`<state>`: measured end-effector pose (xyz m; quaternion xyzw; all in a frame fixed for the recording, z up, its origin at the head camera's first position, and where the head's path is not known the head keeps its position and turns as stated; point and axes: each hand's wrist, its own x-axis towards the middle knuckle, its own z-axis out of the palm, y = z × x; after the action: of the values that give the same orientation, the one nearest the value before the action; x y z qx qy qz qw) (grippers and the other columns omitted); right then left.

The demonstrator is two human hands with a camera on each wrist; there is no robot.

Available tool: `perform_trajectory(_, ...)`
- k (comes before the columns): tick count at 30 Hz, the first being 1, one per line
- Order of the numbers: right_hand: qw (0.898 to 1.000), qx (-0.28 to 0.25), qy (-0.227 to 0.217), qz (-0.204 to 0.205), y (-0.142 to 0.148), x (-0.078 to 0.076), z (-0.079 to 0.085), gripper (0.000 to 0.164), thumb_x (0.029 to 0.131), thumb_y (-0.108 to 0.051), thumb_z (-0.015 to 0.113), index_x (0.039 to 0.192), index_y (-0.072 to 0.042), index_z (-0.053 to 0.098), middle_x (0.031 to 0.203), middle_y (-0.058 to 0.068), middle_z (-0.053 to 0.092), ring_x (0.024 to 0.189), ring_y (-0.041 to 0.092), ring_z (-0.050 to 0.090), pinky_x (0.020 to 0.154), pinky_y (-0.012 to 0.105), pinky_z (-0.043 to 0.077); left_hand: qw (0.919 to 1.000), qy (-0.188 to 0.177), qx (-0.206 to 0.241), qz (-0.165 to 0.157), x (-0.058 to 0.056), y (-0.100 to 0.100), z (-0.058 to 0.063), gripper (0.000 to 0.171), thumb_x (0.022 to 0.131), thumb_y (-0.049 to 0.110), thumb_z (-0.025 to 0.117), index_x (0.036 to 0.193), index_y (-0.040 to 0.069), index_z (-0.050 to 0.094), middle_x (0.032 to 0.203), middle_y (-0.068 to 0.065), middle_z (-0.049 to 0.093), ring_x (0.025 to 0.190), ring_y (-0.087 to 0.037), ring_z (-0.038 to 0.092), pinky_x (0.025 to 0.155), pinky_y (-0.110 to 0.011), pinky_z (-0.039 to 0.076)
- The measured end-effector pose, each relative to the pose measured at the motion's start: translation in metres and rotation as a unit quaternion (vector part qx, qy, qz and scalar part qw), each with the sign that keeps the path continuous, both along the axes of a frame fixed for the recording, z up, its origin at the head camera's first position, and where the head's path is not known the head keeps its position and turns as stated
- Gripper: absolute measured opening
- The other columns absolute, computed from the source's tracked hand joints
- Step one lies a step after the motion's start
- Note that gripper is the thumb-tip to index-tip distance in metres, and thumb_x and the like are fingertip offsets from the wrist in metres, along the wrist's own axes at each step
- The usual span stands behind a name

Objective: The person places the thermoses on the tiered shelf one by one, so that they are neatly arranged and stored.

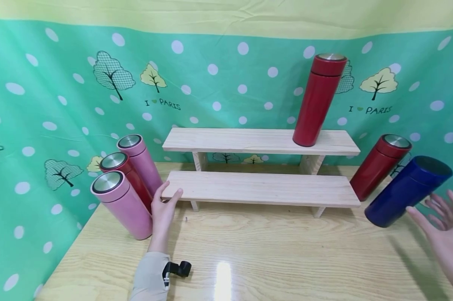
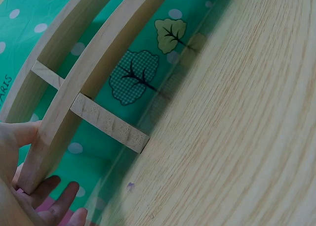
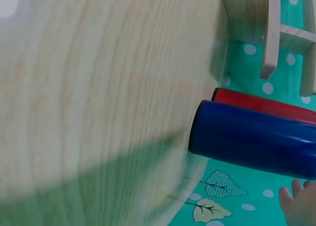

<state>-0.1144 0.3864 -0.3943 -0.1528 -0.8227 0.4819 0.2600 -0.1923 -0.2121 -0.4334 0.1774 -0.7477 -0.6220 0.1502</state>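
Observation:
My left hand (image 1: 164,211) grips the left end of the lower board of a two-tier wooden shelf (image 1: 260,188). In the left wrist view its thumb lies on one face of the board (image 2: 47,142), with fingers on the other side. At the far right my right hand (image 1: 446,225) has its fingers spread beside a dark blue thermos (image 1: 407,192). That thermos stands on the table, a red thermos (image 1: 380,167) close behind it. In the right wrist view, fingertips (image 3: 296,187) show just beside the blue thermos (image 3: 252,137). A tall red thermos (image 1: 320,100) stands on the upper board.
Left of the shelf stand a front pink thermos (image 1: 126,209), a red thermos (image 1: 130,171) and a rear pink thermos (image 1: 141,159), near my left hand. A green dotted cloth (image 1: 226,83) hangs behind the wood-grain table (image 1: 271,251).

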Motion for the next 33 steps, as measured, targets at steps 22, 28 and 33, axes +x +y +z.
perform_trajectory(22, 0.997, -0.061, -0.027, -0.029, -0.015, -0.036, 0.007, 0.099, 0.092, -0.016, 0.070, 0.156, -0.036, -0.003, 0.164, 0.002, 0.014, 0.145, 0.013, 0.021, 0.119, 0.035, 0.016, 0.9999, 0.000, 0.010, -0.005, -0.001, 0.001, -0.002, 0.064, 0.091, 0.031, 0.073, 0.148, 0.016, 0.046, 0.159, -0.011, 0.029, 0.137, -0.028, 0.034, 0.110, -0.044, 0.033)
perform_trajectory(28, 0.996, -0.058, -0.048, -0.039, -0.017, -0.044, 0.002, 0.099, 0.091, -0.020, 0.070, 0.155, -0.033, -0.005, 0.163, 0.007, 0.015, 0.145, 0.015, 0.021, 0.119, 0.034, 0.017, 0.9999, 0.004, 0.011, -0.001, -0.002, 0.001, -0.003, 0.063, 0.091, 0.028, 0.073, 0.147, 0.015, 0.047, 0.158, -0.011, 0.030, 0.135, -0.028, 0.036, 0.107, -0.043, 0.035)
perform_trajectory(33, 0.995, -0.056, -0.062, -0.051, -0.018, -0.048, 0.004, 0.098, 0.092, -0.025, 0.069, 0.154, -0.032, -0.006, 0.163, 0.008, 0.014, 0.147, 0.017, 0.019, 0.119, 0.033, 0.016, 0.9999, 0.002, 0.011, 0.002, -0.002, 0.000, -0.002, 0.063, 0.091, 0.028, 0.073, 0.147, 0.015, 0.047, 0.158, -0.012, 0.030, 0.133, -0.029, 0.039, 0.106, -0.043, 0.037)
